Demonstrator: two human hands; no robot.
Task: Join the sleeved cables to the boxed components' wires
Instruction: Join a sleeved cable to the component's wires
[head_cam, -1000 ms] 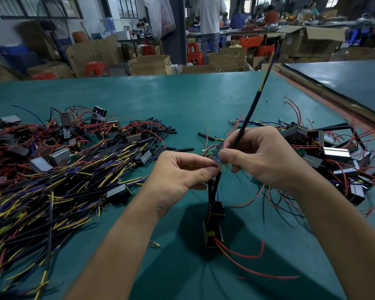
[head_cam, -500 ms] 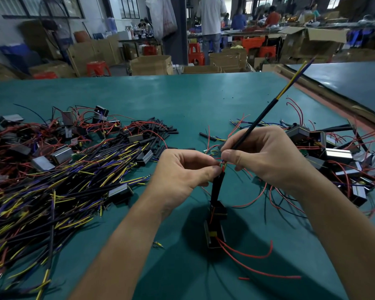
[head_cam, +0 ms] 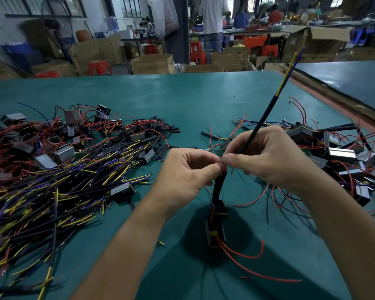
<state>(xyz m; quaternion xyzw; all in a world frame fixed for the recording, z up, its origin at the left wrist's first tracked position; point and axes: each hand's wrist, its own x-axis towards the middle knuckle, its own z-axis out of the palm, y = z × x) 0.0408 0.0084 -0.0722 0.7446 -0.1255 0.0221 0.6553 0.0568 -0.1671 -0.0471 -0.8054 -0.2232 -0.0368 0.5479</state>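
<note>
Nearest the camera, two bare forearms are reaching in over the green tabletop point(head_cam: 199, 100). Between them a boxed component point(head_cam: 215, 231) is hanging just above or resting on the surface; which one cannot be told. Its red wires point(head_cam: 247, 267) are trailing loose toward the lower right, and a short black sleeved lead is rising from it up to the fingertips.

The left hand point(head_cam: 182, 174) is pinching that lead's upper end between thumb and forefinger, the other fingers curled in. The right hand point(head_cam: 266, 156) is meeting it tip to tip, thumb and forefinger pressed together on the lower end of a sleeved cable point(head_cam: 262, 120). That cable is slanting up and away to the right, with yellow and purple cores sticking out of its far end. The exact joint between the wires is hidden by the fingertips.

To the left, a large heap of sleeved cables point(head_cam: 52, 187) with yellow and purple ends is lying spread across the tabletop, with several metal-cased components and red wires mixed in at its far side. To the right, just beyond the right hand, a pile of boxed components point(head_cam: 338, 156) is sitting tangled in red wire. Short black sleeve pieces point(head_cam: 160, 128) are lying loose near the middle.

Farther off, cardboard boxes point(head_cam: 152, 63) and red stools point(head_cam: 100, 67) are standing on the floor, and people are working at benches in the background.
</note>
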